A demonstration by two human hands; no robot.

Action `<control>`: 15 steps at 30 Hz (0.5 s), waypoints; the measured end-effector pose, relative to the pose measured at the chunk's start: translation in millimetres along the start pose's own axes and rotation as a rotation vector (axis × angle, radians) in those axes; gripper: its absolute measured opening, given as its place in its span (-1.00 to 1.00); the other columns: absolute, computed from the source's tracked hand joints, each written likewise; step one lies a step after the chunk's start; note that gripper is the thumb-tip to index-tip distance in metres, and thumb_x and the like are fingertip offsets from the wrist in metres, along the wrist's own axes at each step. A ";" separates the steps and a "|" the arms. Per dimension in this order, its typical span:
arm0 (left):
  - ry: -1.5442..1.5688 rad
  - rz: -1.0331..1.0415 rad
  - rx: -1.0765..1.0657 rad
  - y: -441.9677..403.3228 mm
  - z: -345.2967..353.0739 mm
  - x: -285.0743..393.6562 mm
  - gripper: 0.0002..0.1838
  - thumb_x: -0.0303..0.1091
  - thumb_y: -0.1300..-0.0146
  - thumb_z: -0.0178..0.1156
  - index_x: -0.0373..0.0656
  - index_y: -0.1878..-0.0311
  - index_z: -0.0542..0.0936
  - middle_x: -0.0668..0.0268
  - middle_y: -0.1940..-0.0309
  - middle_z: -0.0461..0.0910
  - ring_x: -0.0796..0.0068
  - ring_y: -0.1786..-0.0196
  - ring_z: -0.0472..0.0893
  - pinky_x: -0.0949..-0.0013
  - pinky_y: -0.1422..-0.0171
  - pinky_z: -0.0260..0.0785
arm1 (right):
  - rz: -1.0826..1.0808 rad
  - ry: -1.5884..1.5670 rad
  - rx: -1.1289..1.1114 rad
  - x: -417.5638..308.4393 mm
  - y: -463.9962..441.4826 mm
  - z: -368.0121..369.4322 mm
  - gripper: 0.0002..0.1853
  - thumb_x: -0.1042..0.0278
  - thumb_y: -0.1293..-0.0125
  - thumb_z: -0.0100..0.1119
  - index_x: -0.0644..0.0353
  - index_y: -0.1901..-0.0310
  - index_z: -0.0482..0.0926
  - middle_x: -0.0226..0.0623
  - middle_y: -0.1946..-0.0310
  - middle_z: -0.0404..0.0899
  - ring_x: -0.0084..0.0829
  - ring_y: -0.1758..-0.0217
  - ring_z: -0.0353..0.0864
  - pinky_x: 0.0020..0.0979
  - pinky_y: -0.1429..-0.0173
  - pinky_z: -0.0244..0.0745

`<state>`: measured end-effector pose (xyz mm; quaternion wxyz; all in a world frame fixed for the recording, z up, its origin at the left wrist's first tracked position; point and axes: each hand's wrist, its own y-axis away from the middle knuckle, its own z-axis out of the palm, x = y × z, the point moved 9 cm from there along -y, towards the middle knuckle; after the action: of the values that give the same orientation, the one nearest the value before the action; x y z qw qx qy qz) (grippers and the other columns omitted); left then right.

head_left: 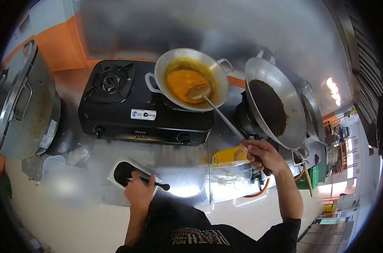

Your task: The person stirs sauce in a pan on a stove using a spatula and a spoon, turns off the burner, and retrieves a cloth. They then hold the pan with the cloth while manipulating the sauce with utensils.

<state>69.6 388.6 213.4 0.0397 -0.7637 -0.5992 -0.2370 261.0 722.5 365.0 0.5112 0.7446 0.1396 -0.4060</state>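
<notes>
My right hand is wrapped round the handle of a long metal spatula. The spatula's broad head rests in orange sauce inside a two-handled wok on the right burner. At the counter's front edge, my left hand grips the near rim of a rectangular metal container with dark contents. A utensil with a black handle sticks out over the container's right side, close to my left thumb. Its other end is hidden.
A black two-burner gas stove carries the wok. To the right stands a larger wok with dark contents. A yellow bottle or packet lies beneath my right hand. A big lidded pot is at left, near a pale plastic container.
</notes>
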 end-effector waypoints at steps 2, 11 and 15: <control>0.122 0.011 0.005 -3.8 4.5 2.0 -0.50 0.02 -0.13 0.42 -0.22 0.10 0.56 0.08 0.50 0.71 0.00 0.31 0.74 0.01 0.16 0.56 | -0.001 -0.068 -0.005 6.5 -3.3 -0.2 -0.67 0.29 -0.56 -0.01 0.25 -0.23 0.49 -0.50 0.51 0.35 -0.73 0.64 0.22 -0.63 0.63 0.09; 0.441 -0.075 -0.102 -7.8 16.7 -7.4 -0.57 -0.11 -0.04 0.51 -0.28 0.22 0.65 0.10 0.43 0.72 0.07 0.32 0.73 0.14 0.17 0.55 | -0.016 -0.022 0.086 12.9 -9.8 -2.3 -0.66 0.32 -0.53 0.01 0.29 -0.23 0.48 -0.51 0.54 0.36 -0.73 0.69 0.23 -0.61 0.65 0.09; 0.559 -0.122 -0.065 2.8 10.9 -22.9 -0.58 -0.36 -0.01 0.51 -0.34 0.08 0.64 0.17 0.41 0.68 0.43 0.34 0.70 0.34 0.22 0.53 | -0.057 -0.056 0.031 14.3 -18.1 0.9 -0.67 0.34 -0.52 0.02 0.30 -0.20 0.49 -0.50 0.57 0.36 -0.74 0.72 0.21 -0.65 0.69 0.07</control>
<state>71.8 371.1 195.1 0.1644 -0.6320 -0.6020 -0.4594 258.4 726.7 342.4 0.4915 0.7364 0.1399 -0.4434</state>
